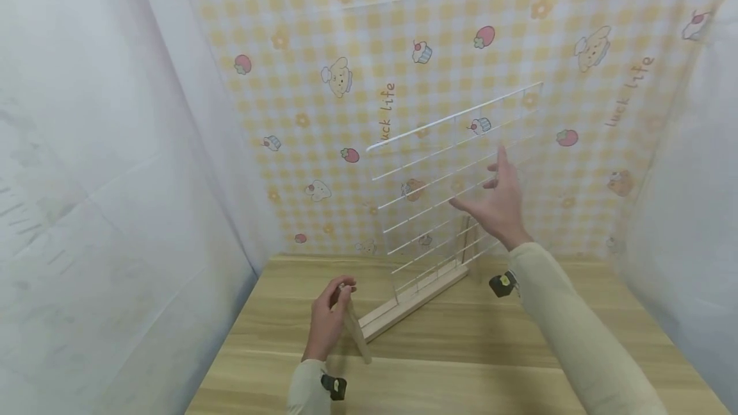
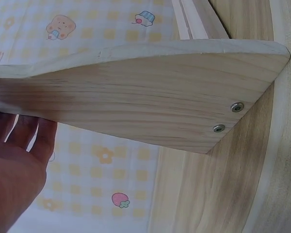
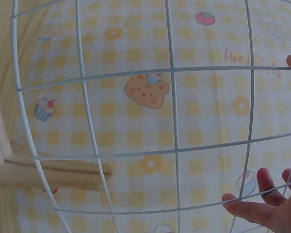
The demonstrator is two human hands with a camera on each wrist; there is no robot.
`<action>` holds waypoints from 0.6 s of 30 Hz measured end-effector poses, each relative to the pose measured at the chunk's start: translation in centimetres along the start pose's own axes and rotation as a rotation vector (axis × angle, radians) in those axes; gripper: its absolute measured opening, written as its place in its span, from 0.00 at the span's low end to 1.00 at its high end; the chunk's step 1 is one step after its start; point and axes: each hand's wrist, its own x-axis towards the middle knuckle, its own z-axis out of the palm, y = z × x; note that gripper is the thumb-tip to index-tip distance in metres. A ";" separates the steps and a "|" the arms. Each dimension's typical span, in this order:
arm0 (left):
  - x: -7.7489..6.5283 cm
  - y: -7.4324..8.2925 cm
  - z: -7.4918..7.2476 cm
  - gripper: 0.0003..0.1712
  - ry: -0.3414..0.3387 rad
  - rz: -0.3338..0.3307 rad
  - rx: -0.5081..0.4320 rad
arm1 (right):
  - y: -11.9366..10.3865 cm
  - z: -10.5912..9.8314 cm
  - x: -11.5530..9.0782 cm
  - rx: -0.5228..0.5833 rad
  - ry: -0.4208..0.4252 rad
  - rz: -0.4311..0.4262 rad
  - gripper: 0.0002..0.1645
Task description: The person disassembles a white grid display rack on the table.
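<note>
A white wire grid (image 1: pixel 426 127) stands upright, its lower edge along a pale wooden base bar (image 1: pixel 416 302). At the bar's near end is a wooden side panel (image 2: pixel 150 94) with two metal screws. My left hand (image 1: pixel 327 322) grips the upper end of that panel, its fingertips partly hidden behind the wood. My right hand (image 1: pixel 500 203) is at the right part of the grid with its index finger stretched upward and thumb spread to the left. In the right wrist view its fingers (image 3: pixel 254 211) are right at the wires.
Another wooden end piece (image 1: pixel 469 245) rises at the bar's far end. The wooden table (image 1: pixel 461 376) bears the stand. Behind it hangs a yellow checked cloth (image 1: pixel 300 5) with cartoon prints, and white sheets (image 1: pixel 104 178) flank both sides.
</note>
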 end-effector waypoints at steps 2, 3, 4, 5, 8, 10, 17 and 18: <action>0.0 -0.1 0.0 0.14 -0.005 0.019 -0.002 | 0.7 -0.3 -0.3 -0.016 -0.020 0.001 0.81; 0.0 -0.2 -0.1 0.15 -0.008 0.027 0.000 | 1.0 -0.5 -0.5 -0.022 -0.035 0.001 0.82; 0.0 -0.2 -0.1 0.14 -0.009 0.026 -0.005 | 1.3 -0.6 -0.8 -0.030 -0.052 -0.001 0.82; -0.1 -0.3 -0.1 0.14 -0.012 0.029 -0.008 | 1.7 -0.8 -1.0 -0.035 -0.069 -0.002 0.82; -0.3 -0.3 -0.2 0.14 -0.017 0.033 -0.013 | 2.9 -1.2 -1.8 -0.050 -0.129 -0.006 0.82; -0.5 -0.2 -0.2 0.13 -0.018 0.034 -0.013 | 3.6 -1.4 -2.4 -0.071 -0.168 -0.014 0.81; -1.4 0.3 -0.7 0.12 -0.016 0.007 -0.010 | 6.0 -2.3 -4.0 -0.175 -0.318 -0.009 0.83; -1.5 0.3 -0.7 0.12 -0.014 0.003 -0.008 | 6.3 -2.4 -4.3 -0.184 -0.342 -0.006 0.82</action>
